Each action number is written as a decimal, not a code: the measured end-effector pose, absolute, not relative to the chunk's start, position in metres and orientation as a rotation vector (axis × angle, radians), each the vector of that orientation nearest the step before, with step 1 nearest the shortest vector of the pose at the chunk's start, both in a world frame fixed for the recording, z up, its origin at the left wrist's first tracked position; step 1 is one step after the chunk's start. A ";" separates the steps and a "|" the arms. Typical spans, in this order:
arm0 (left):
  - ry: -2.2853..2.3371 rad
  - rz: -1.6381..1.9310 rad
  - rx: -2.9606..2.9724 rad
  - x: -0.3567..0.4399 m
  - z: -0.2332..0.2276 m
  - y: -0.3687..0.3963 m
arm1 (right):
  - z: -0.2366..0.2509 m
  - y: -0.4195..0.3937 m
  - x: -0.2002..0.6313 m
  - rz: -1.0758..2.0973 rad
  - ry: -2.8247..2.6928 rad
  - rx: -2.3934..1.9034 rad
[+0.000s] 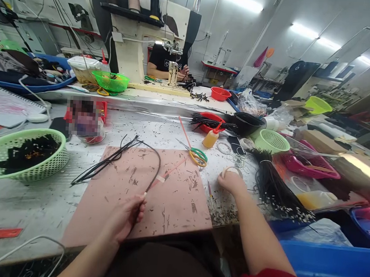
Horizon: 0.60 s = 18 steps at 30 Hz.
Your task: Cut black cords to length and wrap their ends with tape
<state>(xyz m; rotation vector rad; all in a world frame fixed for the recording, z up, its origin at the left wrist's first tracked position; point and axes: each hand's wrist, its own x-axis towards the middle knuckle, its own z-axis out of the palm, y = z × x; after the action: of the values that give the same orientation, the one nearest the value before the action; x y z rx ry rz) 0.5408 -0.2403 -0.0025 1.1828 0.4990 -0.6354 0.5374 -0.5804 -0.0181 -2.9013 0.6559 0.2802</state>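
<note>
While the left hand (pixel 126 218) pinches one end of a thin black cord (pixel 153 170) near the front edge of the pink mat (pixel 174 209), the cord arches up over the mat and runs back toward a loose bunch of black strips (pixel 106 163) lying across the mat's far left corner. A bit of pale tape sits on the cord partway along. The right hand (pixel 231 181) rests just off the mat's right edge, fingers curled around a roll of tape (pixel 232 170) on the bench (pixel 43 201). Beside that hand lies a thick bundle of black cords (pixel 272 190) with pale tips, fanned toward the front right edge. Scissors (pixel 196 155) with green and yellow handles lie at the mat's far right corner, with a small yellow bottle (pixel 211 138) just behind them. A green basket (pixel 24 153) holding dark pieces stands at the left of the bench. Across the bench, another person (pixel 164 62) in a black shirt sits behind a sewing machine (pixel 141 35).
</note>
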 end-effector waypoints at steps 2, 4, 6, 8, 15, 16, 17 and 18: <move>0.388 -0.609 1.284 0.540 -0.003 -0.240 | -0.014 -0.583 0.543 0.256 0.760 -2.932; 0.322 -0.582 1.374 0.540 -0.003 -0.239 | -0.011 -0.576 0.554 0.185 0.817 -2.961; 0.275 -0.548 1.437 0.541 -0.002 -0.237 | -0.010 -0.564 0.572 0.114 0.750 -2.988; 0.231 -0.527 1.468 0.542 -0.001 -0.234 | -0.012 -0.550 0.594 0.097 0.562 -3.002; 0.213 -0.448 1.474 0.541 0.012 -0.224 | -0.013 -0.514 0.617 0.098 0.264 -2.990; 0.219 -0.441 1.473 0.540 0.013 -0.223 | -0.010 -0.509 0.609 0.099 0.235 -2.949; 0.222 -0.436 1.470 0.541 0.013 -0.221 | -0.007 -0.503 0.598 0.124 0.171 -2.879; 0.223 -0.432 1.464 0.541 0.013 -0.219 | -0.004 -0.497 0.585 0.175 0.066 -2.775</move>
<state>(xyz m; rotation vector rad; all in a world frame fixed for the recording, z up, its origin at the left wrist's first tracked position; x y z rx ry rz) 0.5412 -0.2189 0.0135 1.4643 0.2228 -0.4322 0.5850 -0.4968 -0.0038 -2.7753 0.0664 0.1746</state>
